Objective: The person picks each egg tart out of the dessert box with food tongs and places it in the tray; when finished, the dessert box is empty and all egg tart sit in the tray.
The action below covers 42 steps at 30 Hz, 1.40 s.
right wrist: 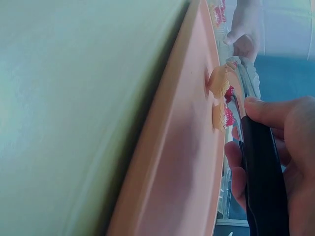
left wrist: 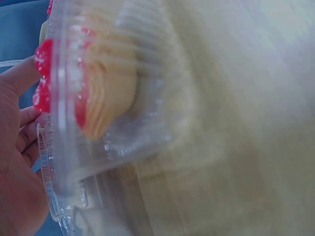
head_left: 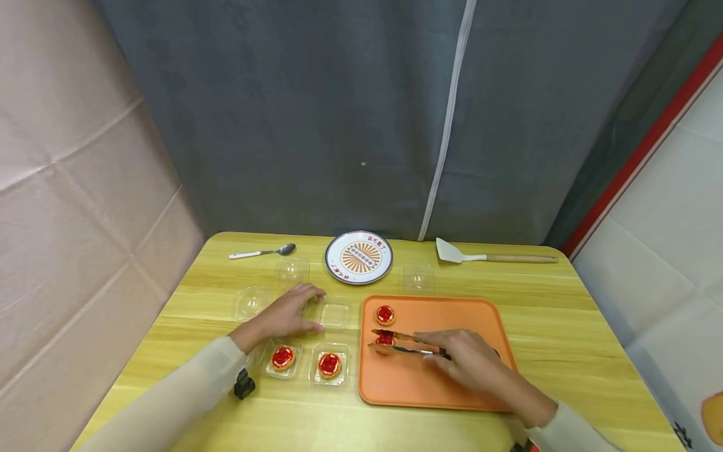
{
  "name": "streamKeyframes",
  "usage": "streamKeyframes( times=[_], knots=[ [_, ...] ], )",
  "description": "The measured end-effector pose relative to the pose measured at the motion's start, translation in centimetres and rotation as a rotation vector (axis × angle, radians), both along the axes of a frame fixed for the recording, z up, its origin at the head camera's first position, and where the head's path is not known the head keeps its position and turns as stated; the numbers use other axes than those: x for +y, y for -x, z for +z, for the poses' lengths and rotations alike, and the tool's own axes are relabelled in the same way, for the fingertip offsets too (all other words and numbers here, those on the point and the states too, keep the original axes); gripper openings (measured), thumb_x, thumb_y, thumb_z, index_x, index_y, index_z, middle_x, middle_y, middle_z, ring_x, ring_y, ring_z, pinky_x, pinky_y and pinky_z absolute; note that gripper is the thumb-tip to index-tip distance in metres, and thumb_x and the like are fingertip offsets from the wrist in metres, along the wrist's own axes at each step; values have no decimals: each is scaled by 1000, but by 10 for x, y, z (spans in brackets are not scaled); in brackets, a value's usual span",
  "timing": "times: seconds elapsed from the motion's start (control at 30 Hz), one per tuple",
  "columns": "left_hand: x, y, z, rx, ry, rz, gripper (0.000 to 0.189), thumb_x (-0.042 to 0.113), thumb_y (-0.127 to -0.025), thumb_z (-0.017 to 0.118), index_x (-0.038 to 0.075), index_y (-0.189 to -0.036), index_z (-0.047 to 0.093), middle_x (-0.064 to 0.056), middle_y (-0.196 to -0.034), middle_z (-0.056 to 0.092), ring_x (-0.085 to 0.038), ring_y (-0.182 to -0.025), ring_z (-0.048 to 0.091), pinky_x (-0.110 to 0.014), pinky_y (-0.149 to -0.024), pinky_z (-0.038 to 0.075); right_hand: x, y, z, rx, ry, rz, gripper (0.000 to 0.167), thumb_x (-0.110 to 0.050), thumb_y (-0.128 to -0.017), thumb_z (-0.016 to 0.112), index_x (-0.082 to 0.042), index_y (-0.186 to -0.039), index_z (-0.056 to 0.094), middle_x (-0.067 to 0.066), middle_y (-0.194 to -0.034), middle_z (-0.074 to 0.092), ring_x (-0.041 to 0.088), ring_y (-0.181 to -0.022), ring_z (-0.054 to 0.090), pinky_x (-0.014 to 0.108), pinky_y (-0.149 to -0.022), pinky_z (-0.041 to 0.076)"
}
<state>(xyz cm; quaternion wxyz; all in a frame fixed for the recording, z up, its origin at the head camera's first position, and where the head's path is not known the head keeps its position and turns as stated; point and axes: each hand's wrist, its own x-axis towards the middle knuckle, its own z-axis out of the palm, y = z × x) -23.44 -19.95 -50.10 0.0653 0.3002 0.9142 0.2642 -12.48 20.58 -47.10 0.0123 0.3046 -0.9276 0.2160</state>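
Note:
My right hand [head_left: 465, 355] grips a pair of tongs [right wrist: 263, 172] with black handles and metal ends. Over the orange tray [head_left: 435, 392], the tong ends lie on either side of a small tart [right wrist: 218, 82] with a red topping. A second red-topped tart [head_left: 385, 315] sits just beyond it on the tray. My left hand [head_left: 290, 312] has thumb and fingers spread beside a clear plastic box [head_left: 334, 312] that has no tart in it. Nearer me, two clear boxes each hold a tart, one left [head_left: 282, 358] and one right [head_left: 329, 365].
Behind the tray stands a white plate [head_left: 359, 257] with an orange pattern. A white spatula [head_left: 452, 252] with a wooden handle lies at the back right, a spoon [head_left: 287, 249] at the back left. Clear domed lids [head_left: 252, 304] rest around the plate and left hand.

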Motion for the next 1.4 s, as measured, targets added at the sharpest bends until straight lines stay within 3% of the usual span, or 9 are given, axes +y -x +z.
streamKeyframes(
  times=[0.4, 0.5, 0.63, 0.73, 0.9, 1.07, 1.27, 1.33, 1.4],
  knots=[
    [-2, -3, 0, 39, 26, -10, 81, 46, -82, 86, 8, -146, 54, -6, -139, 58, -29, -133, 52, -52, -114, 43, 2, -3, 2, -37, 9, 4, 45, -23, -93, 78, -22, -137, 69, -2, -125, 74, -2, -56, 35, 19, -50, 33],
    [-3, -3, 0, 47, 36, -9, 83, 47, -82, 85, 8, -148, 53, -7, -143, 57, -29, -135, 51, -52, -115, 42, 1, -4, 5, -26, 11, 4, 45, -22, -92, 79, -21, -137, 69, -5, -111, 76, -2, -56, 36, 18, -49, 33],
    [-4, -5, 2, 40, 44, 2, 85, 48, -82, 85, 9, -150, 52, -9, -147, 54, -30, -137, 49, -53, -116, 41, -2, -3, 10, -25, 6, 8, 46, -24, -92, 79, -22, -137, 69, -7, -108, 77, -3, -59, 42, 18, -50, 37],
    [-4, -5, 4, 39, 37, 10, 86, 49, -81, 85, 9, -149, 52, -10, -147, 54, -31, -137, 49, -53, -115, 42, -7, -1, 14, -39, -4, 7, 47, -27, -93, 79, -25, -138, 68, -6, -120, 75, -3, -62, 46, 19, -53, 40],
    [-11, -8, 6, 63, 22, 14, 84, 49, -81, 85, 10, -148, 53, -9, -148, 54, -30, -137, 49, -52, -115, 43, -22, 3, 19, -47, -14, 21, 49, -28, -92, 79, -28, -139, 67, -16, -97, 73, -3, -63, 47, 20, -54, 41],
    [-32, -23, 12, 66, -5, 50, 82, 51, -82, 84, 11, -147, 55, -8, -148, 54, -31, -139, 48, -55, -115, 42, -43, 7, 21, -44, -30, 63, 51, -30, -93, 78, -28, -142, 64, -20, -78, 59, -1, -61, 45, 21, -53, 39],
    [-59, -51, 20, 51, -42, 113, 78, 48, -83, 83, 10, -146, 57, -9, -147, 56, -35, -137, 50, -61, -111, 44, -71, 10, 23, -14, -35, 116, 49, -33, -95, 76, -24, -142, 65, -9, -102, 75, 3, -70, 54, 24, -59, 43],
    [-67, -60, 20, 44, -47, 123, 77, 43, -83, 85, 9, -146, 57, -11, -146, 56, -37, -136, 50, -63, -109, 44, -81, 11, 25, -8, -43, 128, 48, -33, -95, 76, -24, -142, 65, -6, -104, 76, 6, -74, 55, 27, -61, 43],
    [-73, -68, 19, 30, -45, 125, 80, 41, -80, 87, 8, -146, 57, -13, -146, 56, -39, -135, 51, -64, -109, 44, -91, 12, 25, -13, -45, 138, 48, -32, -95, 75, -23, -142, 65, -9, -93, 72, 5, -73, 53, 27, -60, 42]
  ],
)
